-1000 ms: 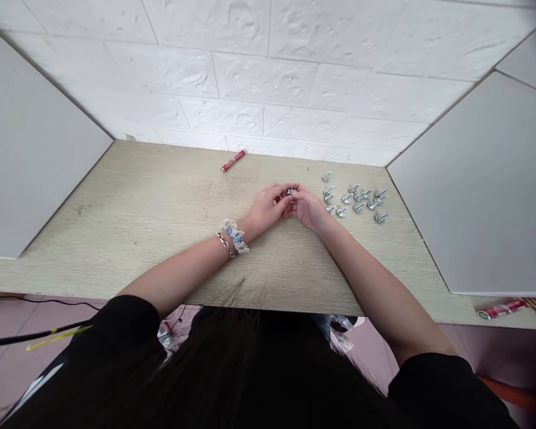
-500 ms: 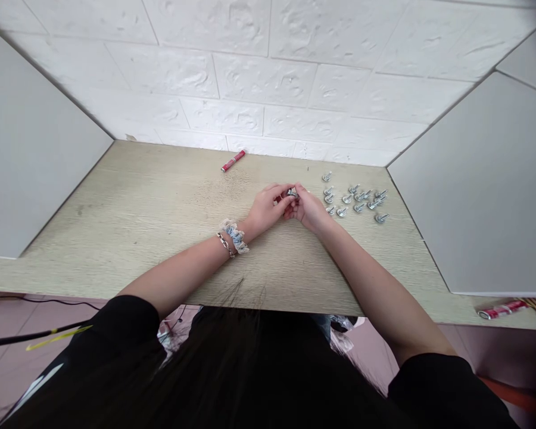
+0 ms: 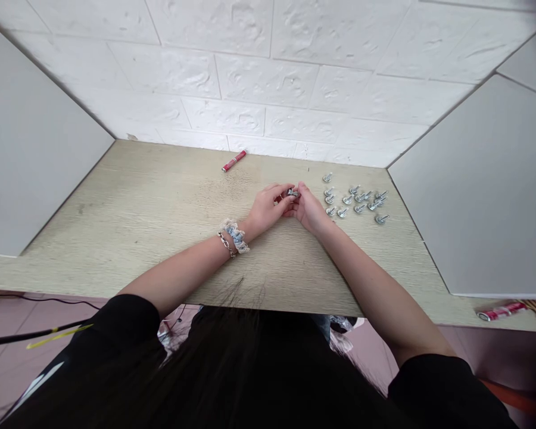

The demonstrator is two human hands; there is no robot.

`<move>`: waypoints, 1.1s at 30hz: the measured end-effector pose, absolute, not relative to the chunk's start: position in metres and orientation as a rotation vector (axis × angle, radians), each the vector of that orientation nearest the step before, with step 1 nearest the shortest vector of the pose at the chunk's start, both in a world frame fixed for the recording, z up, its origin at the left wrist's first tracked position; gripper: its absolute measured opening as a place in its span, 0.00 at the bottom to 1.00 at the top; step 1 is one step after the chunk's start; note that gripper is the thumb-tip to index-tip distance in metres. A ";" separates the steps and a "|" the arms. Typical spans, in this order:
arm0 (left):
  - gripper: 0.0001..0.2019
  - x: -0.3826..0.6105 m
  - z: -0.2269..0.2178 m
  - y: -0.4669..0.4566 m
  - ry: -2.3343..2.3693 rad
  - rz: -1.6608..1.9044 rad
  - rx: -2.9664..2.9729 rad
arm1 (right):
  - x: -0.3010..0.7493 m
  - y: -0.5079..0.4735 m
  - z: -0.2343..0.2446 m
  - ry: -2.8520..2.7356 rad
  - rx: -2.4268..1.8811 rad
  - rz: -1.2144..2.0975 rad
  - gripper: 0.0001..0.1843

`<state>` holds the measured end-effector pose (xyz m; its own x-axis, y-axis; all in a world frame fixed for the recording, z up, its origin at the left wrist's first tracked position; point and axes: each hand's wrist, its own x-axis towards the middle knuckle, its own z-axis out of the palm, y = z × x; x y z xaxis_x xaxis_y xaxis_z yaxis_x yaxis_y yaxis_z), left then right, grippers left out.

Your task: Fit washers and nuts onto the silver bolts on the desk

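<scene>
Between my two hands is a small silver bolt, with its broad end toward the left. My left hand is closed on it, thumb and fingers around the broad end. Fingers of my right hand are closed at the bolt's other end, partly hiding it. To the right of my hands, several similar silver bolts with washers lie loose on the wooden table. My left wrist carries a lace scrunchie and a chain bracelet.
A red tube lies near the white brick wall. Grey panels stand at the left and right. Another red tube rests at the table's front right edge. Dark specks are scattered behind my left hand.
The fingers of my right hand have shifted slightly at the bolt, so more of it shows. My left hand holds about the same place.
</scene>
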<state>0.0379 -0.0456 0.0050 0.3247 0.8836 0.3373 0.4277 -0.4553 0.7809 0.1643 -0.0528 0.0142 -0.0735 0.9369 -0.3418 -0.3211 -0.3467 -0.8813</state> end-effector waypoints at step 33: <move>0.15 0.038 0.002 -0.044 1.122 1.044 2.089 | 0.166 -0.052 0.018 -0.815 -1.291 1.693 0.29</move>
<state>0.0383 -0.0443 0.0016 0.3517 0.8576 0.3753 0.4357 -0.5048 0.7452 0.1662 -0.0521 0.0184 -0.1212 0.8980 -0.4229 -0.2292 -0.4398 -0.8683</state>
